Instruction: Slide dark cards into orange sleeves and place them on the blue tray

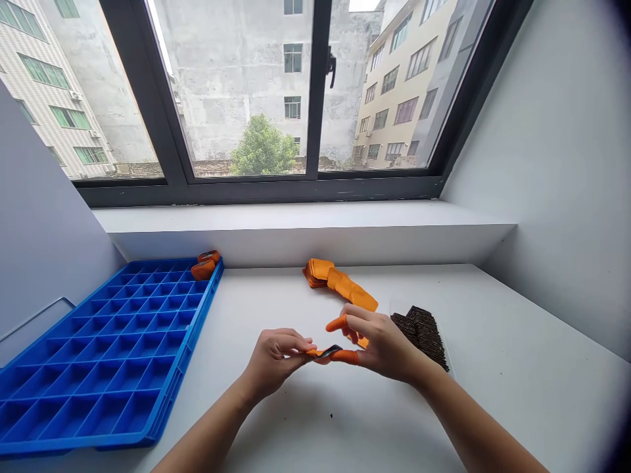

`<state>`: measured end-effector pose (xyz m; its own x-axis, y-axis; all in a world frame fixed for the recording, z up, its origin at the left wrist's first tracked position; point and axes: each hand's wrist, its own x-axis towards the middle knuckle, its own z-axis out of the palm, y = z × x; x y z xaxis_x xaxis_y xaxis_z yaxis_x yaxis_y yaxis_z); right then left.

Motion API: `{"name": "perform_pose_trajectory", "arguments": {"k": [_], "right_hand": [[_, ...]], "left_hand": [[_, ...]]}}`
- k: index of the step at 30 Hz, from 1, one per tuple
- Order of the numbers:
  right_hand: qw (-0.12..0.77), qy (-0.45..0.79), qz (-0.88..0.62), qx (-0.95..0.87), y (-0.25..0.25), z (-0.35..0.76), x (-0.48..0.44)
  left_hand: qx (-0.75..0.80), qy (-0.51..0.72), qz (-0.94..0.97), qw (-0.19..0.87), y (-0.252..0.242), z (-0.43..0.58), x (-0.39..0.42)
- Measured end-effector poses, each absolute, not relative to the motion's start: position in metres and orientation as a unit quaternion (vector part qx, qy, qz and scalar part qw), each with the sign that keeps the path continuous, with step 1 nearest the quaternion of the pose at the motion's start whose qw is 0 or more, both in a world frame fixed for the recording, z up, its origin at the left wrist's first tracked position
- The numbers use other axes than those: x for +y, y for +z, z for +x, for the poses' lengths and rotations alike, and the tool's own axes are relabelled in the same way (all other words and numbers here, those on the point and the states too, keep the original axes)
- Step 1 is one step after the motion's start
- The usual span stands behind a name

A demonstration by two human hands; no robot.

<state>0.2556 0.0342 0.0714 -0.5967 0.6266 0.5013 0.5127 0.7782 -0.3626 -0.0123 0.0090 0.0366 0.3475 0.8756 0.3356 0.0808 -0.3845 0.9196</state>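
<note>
My left hand (276, 358) and my right hand (382, 341) meet over the middle of the white table (493, 368). Between them they pinch a small orange sleeve with a dark flat piece at its mouth (331, 353). My right hand's thumb and forefinger wear orange finger covers. Just behind my right hand lies a fanned row of orange sleeves (340, 282). To its right sits a stack of dark brown flat pieces (424, 332).
A blue compartment tray (103, 348) lies at the left, with two orange items (204, 265) in its far right corner cells. A white window ledge (305, 220) runs behind the table. White walls stand close on the left and right.
</note>
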Motion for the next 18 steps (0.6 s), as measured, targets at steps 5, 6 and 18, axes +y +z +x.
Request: {"name": "perform_pose_trajectory", "arguments": {"k": [5,6,18], "right_hand": [[0.339,0.099,-0.350,-0.868,0.082,0.280,0.041],[0.355,0.097,-0.360,-0.857,0.084,0.286,0.043],[0.328,0.241,-0.305,-0.861,0.080,0.259,0.030]], "left_hand": [[0.379,0.459,0.679,0.429,0.034,-0.009,0.009],[0.383,0.464,0.674,0.429,0.033,-0.008,0.009],[0.411,0.465,0.622,0.478,0.035,-0.002,0.004]]}}
